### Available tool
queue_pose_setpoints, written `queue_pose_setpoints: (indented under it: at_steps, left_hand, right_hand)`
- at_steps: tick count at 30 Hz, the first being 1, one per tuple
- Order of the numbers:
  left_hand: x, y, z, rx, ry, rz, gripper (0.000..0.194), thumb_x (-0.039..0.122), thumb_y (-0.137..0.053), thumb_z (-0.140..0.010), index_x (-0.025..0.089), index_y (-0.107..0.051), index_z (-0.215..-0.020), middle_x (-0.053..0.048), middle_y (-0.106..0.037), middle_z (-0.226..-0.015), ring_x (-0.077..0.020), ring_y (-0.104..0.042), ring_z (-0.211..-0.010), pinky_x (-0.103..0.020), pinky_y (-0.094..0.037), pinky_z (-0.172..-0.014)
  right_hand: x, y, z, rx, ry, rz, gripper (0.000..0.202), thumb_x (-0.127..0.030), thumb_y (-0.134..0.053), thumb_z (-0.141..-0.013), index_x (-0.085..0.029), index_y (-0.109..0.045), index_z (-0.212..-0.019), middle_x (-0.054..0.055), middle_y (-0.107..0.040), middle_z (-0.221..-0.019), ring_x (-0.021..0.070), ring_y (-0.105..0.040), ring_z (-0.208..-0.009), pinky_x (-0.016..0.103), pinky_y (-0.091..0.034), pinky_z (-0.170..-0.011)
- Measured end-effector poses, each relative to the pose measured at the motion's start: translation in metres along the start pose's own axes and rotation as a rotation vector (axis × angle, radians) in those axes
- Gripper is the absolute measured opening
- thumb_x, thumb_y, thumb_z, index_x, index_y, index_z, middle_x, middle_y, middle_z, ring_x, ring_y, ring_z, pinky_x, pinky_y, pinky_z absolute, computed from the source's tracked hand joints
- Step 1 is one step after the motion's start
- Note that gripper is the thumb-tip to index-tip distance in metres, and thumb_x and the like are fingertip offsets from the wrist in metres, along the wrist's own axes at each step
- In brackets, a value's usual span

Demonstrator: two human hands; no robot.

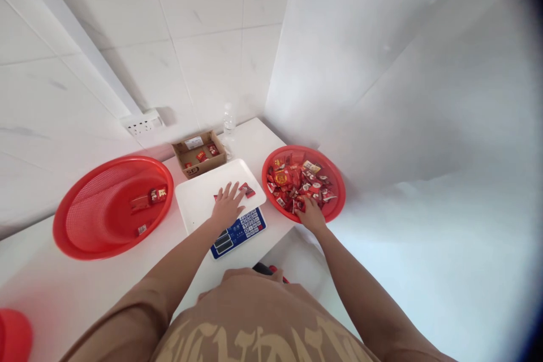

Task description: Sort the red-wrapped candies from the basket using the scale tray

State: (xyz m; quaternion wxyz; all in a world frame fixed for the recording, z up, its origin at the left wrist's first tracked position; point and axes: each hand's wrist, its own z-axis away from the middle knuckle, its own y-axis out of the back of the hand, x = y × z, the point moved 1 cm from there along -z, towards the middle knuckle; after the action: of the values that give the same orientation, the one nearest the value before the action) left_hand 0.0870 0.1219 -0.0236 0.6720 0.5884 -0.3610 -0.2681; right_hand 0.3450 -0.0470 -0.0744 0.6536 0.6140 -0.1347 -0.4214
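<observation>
My left hand (pixel 228 209) is spread over the white tray of a weighing scale (pixel 199 192), its fingers apart. Beside its fingertips lies a small red wrapped packet (pixel 246 189), and a bit of red shows at the hand's left edge. Under my left wrist, the scale's blue keypad panel (pixel 250 223) is partly hidden. My right hand (pixel 311 216) reaches over the near rim of a red plastic basket (pixel 337 203) filled with small, mostly red packets (pixel 292 175). Its fingers are curled on a red packet (pixel 300 202) at the near side of the pile.
Left of the scale stands another red basket (pixel 70 203) with several packets inside. A small cardboard box (pixel 199 167) holding some packets sits behind the scale, near a clear plastic bottle (pixel 229 119). A wall socket (pixel 144 123) and walls border the table (pixel 139 271).
</observation>
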Motion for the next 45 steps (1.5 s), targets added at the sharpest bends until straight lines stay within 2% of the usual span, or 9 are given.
queue_pose_setpoints:
  at_steps: [4, 8, 12, 16, 21, 30, 34, 41, 45]
  left_hand:
    - [0.012, -0.007, -0.025, -0.073, -0.123, 0.106, 0.053, 0.035, -0.052, -0.086, 0.026, -0.043, -0.138, -0.009, -0.033, -0.149, -0.0316, -0.018, -0.141, -0.054, -0.014, -0.112]
    - [0.004, -0.008, -0.026, -0.121, -0.131, 0.174, 0.043, 0.033, -0.057, -0.083, 0.030, -0.055, -0.126, -0.007, -0.043, -0.144, -0.0311, -0.024, -0.139, -0.056, -0.013, -0.112]
    - [-0.010, -0.003, 0.000, -0.090, -0.108, 0.175, 0.037, 0.035, -0.056, -0.083, 0.029, -0.060, -0.120, -0.008, -0.048, -0.140, -0.0309, -0.028, -0.137, -0.055, -0.015, -0.112]
    - [-0.011, -0.001, 0.038, -0.010, -0.059, 0.180, 0.049, 0.042, -0.051, -0.085, 0.026, -0.050, -0.132, -0.011, -0.037, -0.147, -0.0315, -0.022, -0.139, -0.055, -0.017, -0.111]
    - [-0.007, -0.011, 0.074, 0.073, 0.061, 0.228, 0.048, 0.044, -0.043, -0.089, 0.025, -0.049, -0.132, -0.011, -0.038, -0.146, -0.0314, -0.022, -0.139, -0.056, -0.023, -0.109]
    - [-0.004, -0.011, 0.081, 0.062, 0.090, 0.277, 0.043, 0.041, -0.045, -0.089, 0.023, -0.052, -0.127, -0.011, -0.042, -0.144, -0.0302, -0.026, -0.138, -0.055, -0.023, -0.110]
    - [-0.003, -0.012, 0.077, 0.058, 0.093, 0.296, 0.042, 0.039, -0.047, -0.088, 0.025, -0.052, -0.128, -0.010, -0.042, -0.144, -0.0302, -0.026, -0.138, -0.056, -0.022, -0.110]
    - [-0.002, -0.010, 0.077, 0.013, 0.120, 0.294, 0.046, 0.039, -0.049, -0.087, 0.022, -0.050, -0.130, -0.011, -0.040, -0.145, -0.0319, -0.023, -0.139, -0.056, -0.021, -0.110]
    - [-0.006, -0.012, 0.080, 0.003, 0.154, 0.286, 0.048, 0.038, -0.051, -0.086, 0.024, -0.048, -0.132, -0.012, -0.037, -0.147, -0.0324, -0.022, -0.139, -0.057, -0.022, -0.109]
  right_hand:
    - [-0.010, 0.003, -0.003, -0.154, -0.137, 0.001, 0.066, -0.039, -0.056, -0.079, -0.025, -0.034, -0.140, 0.012, -0.023, -0.151, 0.0291, -0.045, -0.123, 0.041, -0.041, -0.093]
    - [-0.014, 0.009, -0.006, -0.174, -0.130, -0.005, 0.064, -0.035, -0.056, -0.080, -0.022, -0.036, -0.139, 0.015, -0.024, -0.150, 0.0267, -0.049, -0.119, 0.039, -0.039, -0.094]
    - [-0.014, 0.015, -0.003, -0.132, -0.109, 0.036, 0.049, -0.033, -0.054, -0.081, -0.025, -0.049, -0.129, 0.011, -0.037, -0.142, 0.0290, -0.044, -0.121, 0.044, -0.037, -0.095]
    - [-0.024, 0.019, -0.005, 0.009, -0.065, 0.089, 0.039, -0.030, -0.051, -0.083, -0.025, -0.055, -0.122, 0.011, -0.046, -0.135, 0.0311, -0.033, -0.128, 0.050, -0.032, -0.099]
    - [-0.046, 0.011, -0.037, 0.065, 0.071, -0.108, 0.043, -0.026, -0.048, -0.084, -0.016, -0.051, -0.125, 0.014, -0.052, -0.129, 0.0265, -0.042, -0.123, 0.041, -0.031, -0.103]
    - [-0.069, -0.001, -0.083, 0.043, -0.049, -0.376, 0.044, -0.030, -0.053, -0.076, -0.013, -0.055, -0.116, 0.013, -0.062, -0.113, 0.0251, -0.057, -0.107, 0.037, -0.040, -0.094]
    - [-0.065, 0.006, -0.076, 0.026, -0.063, -0.426, 0.032, -0.030, -0.056, -0.073, -0.015, -0.061, -0.101, 0.010, -0.066, -0.100, 0.0238, -0.061, -0.094, 0.035, -0.044, -0.087]
    - [-0.081, 0.027, -0.037, 0.116, -0.106, -0.683, 0.039, -0.042, -0.053, -0.076, -0.018, -0.054, -0.107, 0.009, -0.064, -0.105, 0.0219, -0.061, -0.093, 0.033, -0.047, -0.083]
    - [-0.105, 0.021, -0.011, -0.104, -0.021, -0.934, 0.048, -0.044, -0.061, -0.070, -0.020, -0.052, -0.111, 0.006, -0.065, -0.098, 0.0203, -0.062, -0.085, 0.032, -0.050, -0.070]
